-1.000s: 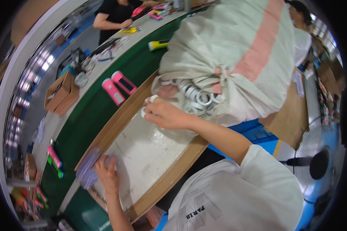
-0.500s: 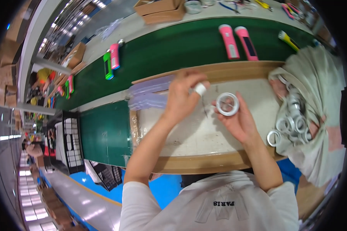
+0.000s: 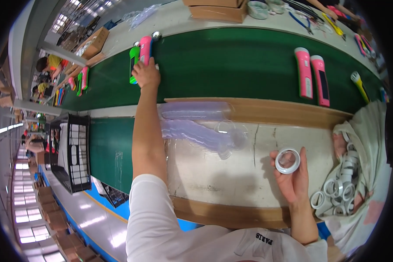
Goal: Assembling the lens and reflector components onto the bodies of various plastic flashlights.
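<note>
My left hand (image 3: 146,75) reaches across to the far left, its fingers apart over the lower ends of a pink flashlight (image 3: 145,47) and a green flashlight (image 3: 134,55). A small white patch shows at that hand's side; what it is, I cannot make out. Over the right half of the tray, my right hand (image 3: 292,183) holds a white ring (image 3: 297,161) between thumb and fingers, with skin visible through its middle. Clear purple-tinted plastic sleeves (image 3: 196,131) lie at the tray's left.
A cardboard-edged tray (image 3: 231,212) lies before me. At right, a cloth sack (image 3: 371,144) holds several white rings (image 3: 332,187). On the green belt (image 3: 227,56) lie two pink flashlights (image 3: 304,74) and a yellow one (image 3: 359,85). A black crate (image 3: 77,153) stands left.
My left hand has moved from above the tray out to the flashlights at the far left. My right hand still holds the white ring. The view has shifted.
</note>
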{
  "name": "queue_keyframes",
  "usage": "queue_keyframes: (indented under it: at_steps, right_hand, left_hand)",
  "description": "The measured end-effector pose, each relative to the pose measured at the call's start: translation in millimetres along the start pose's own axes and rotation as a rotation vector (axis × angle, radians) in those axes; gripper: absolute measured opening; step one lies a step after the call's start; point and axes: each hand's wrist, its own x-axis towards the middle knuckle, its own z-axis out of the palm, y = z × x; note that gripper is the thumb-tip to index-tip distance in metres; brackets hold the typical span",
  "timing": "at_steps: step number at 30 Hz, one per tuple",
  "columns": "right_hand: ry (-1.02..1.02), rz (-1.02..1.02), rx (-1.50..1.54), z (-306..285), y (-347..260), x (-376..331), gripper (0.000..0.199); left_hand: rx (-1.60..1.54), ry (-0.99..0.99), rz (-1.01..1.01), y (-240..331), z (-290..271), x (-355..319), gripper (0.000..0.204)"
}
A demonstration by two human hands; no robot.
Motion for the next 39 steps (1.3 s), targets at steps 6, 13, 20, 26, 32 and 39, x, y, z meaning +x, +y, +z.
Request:
queue_keyframes:
  at_steps: [6,13,20,26,32,39]
  right_hand:
    - [0.053,0.058,0.010,6.2,8.6,-0.4,0.055]
    - [0.053,0.069,0.065,-0.8,-3.1,-6.2,0.049]
    - [-0.056,-0.063,-0.005,-10.0,-6.8,0.0,0.046]
    - [-0.049,-0.097,0.005,-4.8,-5.3,-15.4,0.047]
    - [-0.035,-0.120,0.047,-4.9,-6.0,-28.5,0.049]
    - [-0.120,-0.139,0.075,-2.5,-11.9,-27.5,0.047]
  left_hand:
    - [-0.468,-0.160,-0.241,-5.5,-32.2,3.1,0.054]
    - [-2.036,-0.436,-0.306,0.1,-146.3,-64.9,0.041]
    - [-2.030,-0.415,-0.005,18.7,-258.1,-170.6,0.036]
    - [-2.076,-0.386,0.073,37.8,-312.0,-238.0,0.040]
    - [-1.936,-0.312,0.237,42.9,-315.8,-280.5,0.028]
    - [-1.467,-0.008,0.607,24.8,-333.0,-288.8,0.023]
